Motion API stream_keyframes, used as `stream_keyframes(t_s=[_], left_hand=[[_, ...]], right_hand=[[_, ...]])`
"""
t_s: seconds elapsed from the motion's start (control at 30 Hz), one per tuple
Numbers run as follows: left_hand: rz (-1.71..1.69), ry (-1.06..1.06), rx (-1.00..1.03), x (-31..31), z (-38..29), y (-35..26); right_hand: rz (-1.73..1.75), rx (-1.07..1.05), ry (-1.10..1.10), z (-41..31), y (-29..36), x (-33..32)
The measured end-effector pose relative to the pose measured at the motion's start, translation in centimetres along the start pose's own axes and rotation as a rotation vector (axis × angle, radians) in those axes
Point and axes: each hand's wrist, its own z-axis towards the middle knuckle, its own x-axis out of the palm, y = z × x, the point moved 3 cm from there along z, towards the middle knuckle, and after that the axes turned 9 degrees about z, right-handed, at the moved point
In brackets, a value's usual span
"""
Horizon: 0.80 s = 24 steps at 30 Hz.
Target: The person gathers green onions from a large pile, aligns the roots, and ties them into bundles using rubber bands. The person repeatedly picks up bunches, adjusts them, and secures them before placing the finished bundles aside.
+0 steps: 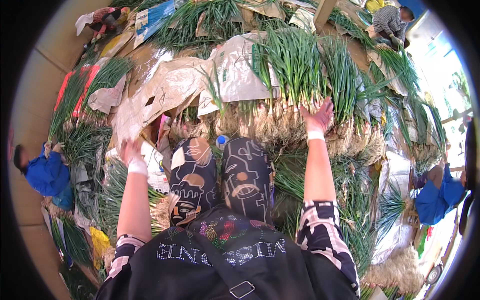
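My right hand [318,117] is spread, thumb apart from the fingers, at the white bulb ends of a row of spring onions [296,67]. Their green leaves point away from me, and their pale roots [279,120] hang towards my knees. I cannot tell whether the palm presses on the stems. My left hand [131,152] is blurred beside the near edge of a beige woven plastic sack [165,80]; whether it grips the sack is unclear. A white printed sack [240,67] lies over part of the onion row.
A bottle with a blue cap [222,140] stands between my knees. Loose spring onions [345,210] lie at my right, with more bundles [120,187] at my left. A person in blue [48,170] works at far left, another [438,195] at far right. Two more people bend over at the back.
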Motion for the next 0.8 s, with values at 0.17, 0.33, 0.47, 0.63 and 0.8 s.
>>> stream_keyframes(t_s=[0.17,0.33,0.47,0.63,0.8], left_hand=[[-0.152,0.807,0.14,22.3,-13.4,-4.3],[0.081,1.032,-0.258,33.1,-23.2,-0.4],[0.355,1.242,-0.512,34.6,-26.7,4.9],[0.357,1.399,-0.742,35.0,-28.6,9.3],[0.282,1.404,-0.797,36.2,-28.8,10.2]], right_hand=[[-0.054,0.223,0.227,6.0,1.2,-0.4],[0.439,-0.208,-0.107,7.8,-1.2,-4.5],[0.947,0.187,0.096,7.0,-6.4,-1.7],[0.789,0.303,0.212,5.3,-9.2,-1.1],[1.061,0.239,0.091,2.9,-4.5,-3.9]])
